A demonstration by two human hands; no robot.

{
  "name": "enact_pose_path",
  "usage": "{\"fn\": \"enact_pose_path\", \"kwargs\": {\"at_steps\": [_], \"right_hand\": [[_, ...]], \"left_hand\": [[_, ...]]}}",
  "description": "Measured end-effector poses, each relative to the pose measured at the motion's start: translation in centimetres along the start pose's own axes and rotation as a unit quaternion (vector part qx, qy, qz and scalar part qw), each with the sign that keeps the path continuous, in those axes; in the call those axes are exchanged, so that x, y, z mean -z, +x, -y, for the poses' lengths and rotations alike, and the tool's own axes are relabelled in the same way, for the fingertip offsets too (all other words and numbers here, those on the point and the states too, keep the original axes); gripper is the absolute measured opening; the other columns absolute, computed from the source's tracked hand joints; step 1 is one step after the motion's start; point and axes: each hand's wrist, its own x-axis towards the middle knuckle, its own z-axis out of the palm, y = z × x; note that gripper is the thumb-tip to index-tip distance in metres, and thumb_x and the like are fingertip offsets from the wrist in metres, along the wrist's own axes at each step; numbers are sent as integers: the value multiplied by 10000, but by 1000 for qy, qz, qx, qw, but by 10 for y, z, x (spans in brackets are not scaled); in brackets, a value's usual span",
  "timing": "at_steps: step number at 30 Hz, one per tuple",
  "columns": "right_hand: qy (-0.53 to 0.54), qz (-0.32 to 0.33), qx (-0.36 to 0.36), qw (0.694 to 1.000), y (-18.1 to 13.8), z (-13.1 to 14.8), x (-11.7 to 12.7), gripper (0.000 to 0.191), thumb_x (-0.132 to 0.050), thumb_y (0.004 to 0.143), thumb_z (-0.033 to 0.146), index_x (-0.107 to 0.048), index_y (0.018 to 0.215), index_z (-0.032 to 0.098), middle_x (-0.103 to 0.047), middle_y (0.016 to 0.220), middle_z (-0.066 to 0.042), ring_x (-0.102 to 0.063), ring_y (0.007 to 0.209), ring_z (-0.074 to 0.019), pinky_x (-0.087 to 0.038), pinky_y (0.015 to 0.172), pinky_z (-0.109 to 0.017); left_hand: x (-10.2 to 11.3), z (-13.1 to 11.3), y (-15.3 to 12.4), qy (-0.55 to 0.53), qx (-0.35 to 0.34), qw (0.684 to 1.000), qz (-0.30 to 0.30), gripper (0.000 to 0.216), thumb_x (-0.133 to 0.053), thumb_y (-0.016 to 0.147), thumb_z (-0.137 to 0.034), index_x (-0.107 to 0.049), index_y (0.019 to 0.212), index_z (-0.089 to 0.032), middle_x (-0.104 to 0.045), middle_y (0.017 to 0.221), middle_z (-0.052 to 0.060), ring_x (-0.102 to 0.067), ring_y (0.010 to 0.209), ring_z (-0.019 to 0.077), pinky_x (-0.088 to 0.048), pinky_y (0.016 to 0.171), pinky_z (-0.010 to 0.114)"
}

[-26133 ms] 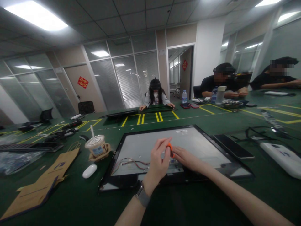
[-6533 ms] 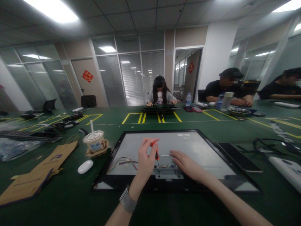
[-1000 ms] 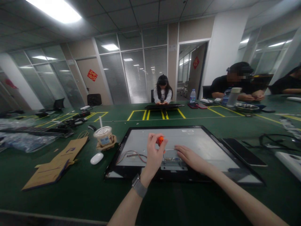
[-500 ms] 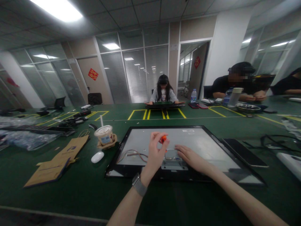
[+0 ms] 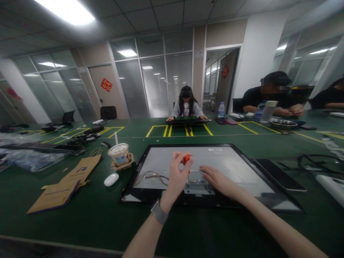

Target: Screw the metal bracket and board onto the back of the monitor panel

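L hand [image 5: 179, 171] grips driver [image 5: 187, 158] near-upright by bracket [image 5: 199, 191], panel's [image 5: 233, 161] 6 o'clock; tip contact unclear. R hand [image 5: 219, 182] lies flat, fingers out, driver's 4 o'clock. Tilting driver could prob. make tip slip & scratch panel.

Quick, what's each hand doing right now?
Left hand: closed on an orange-handled screwdriver.
Right hand: open, palm down over the panel, nothing visible in it.

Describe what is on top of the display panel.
Thin wires, a metal bracket and a white label show on the display panel. The left hand holds an orange screwdriver over it; the right hand seemingly rests there. Surfaces beneath both hands are covered.
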Motion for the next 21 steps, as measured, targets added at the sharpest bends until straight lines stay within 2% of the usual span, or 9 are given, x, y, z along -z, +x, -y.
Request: {"fn": "enact_pose_path", "kwargs": {"at_steps": [3,7,9,12,14,17,21], "right_hand": [[-6,-2,3,1000,1,-3,-2,590,-256,995,523,-563,1320,139,-530,1417,-144,-470,1306,-267,-317,1127,-443],[-8,1,2,1000,1,-2,-1,586,-252,998,522,-563,1320,144,-532,1414,-143,-473,1303,-264,-315,1128,-443],[-8,2,3,1000,1,0,0,587,-251,999,521,-564,1317,141,-531,1414,-144,-470,1305,-261,-315,1128,-438],[-4,-5,6,1000,0,2,1,569,-263,996,516,-568,1315,156,-537,1410,-137,-472,1302,-264,-324,1121,-452],[-3,-4,4,1000,0,2,1,557,-265,995,510,-569,1317,173,-541,1409,-130,-476,1300,-267,-326,1118,-464],[-9,2,3,1000,1,1,0,563,-256,997,501,-565,1321,160,-537,1412,-139,-474,1304,-269,-317,1123,-466],[-9,-2,2,1000,2,0,-1,561,-261,994,501,-565,1318,158,-548,1399,-143,-482,1296,-275,-323,1118,-473]], "left_hand": [[0,2,0,2,-2,1000,-5,234,-460,964,-334,-642,1037,-207,-532,945,40,-541,730,121,-493,686,254],[-1,4,-1,-48,20,999,-4,306,-335,1003,-315,-609,1073,-199,-608,896,49,-580,796,148,-485,732,276],[-1,4,-1,-57,23,998,-2,303,-352,998,-320,-623,1051,-196,-616,916,55,-590,830,156,-485,748,281],[0,1,0,-12,-2,1000,-9,207,-521,932,-338,-664,982,-197,-574,947,50,-575,838,156,-487,759,278],[2,-1,2,14,-17,999,-25,171,-571,901,-328,-676,927,-195,-550,932,42,-562,811,150,-485,747,271],[3,-2,3,21,-17,999,-28,227,-469,953,-304,-668,958,-196,-578,923,48,-571,808,149,-479,756,272],[1,0,1,-31,24,999,-1,335,-348,998,-337,-632,1086,-183,-643,928,73,-617,840,165,-500,737,277]]}}
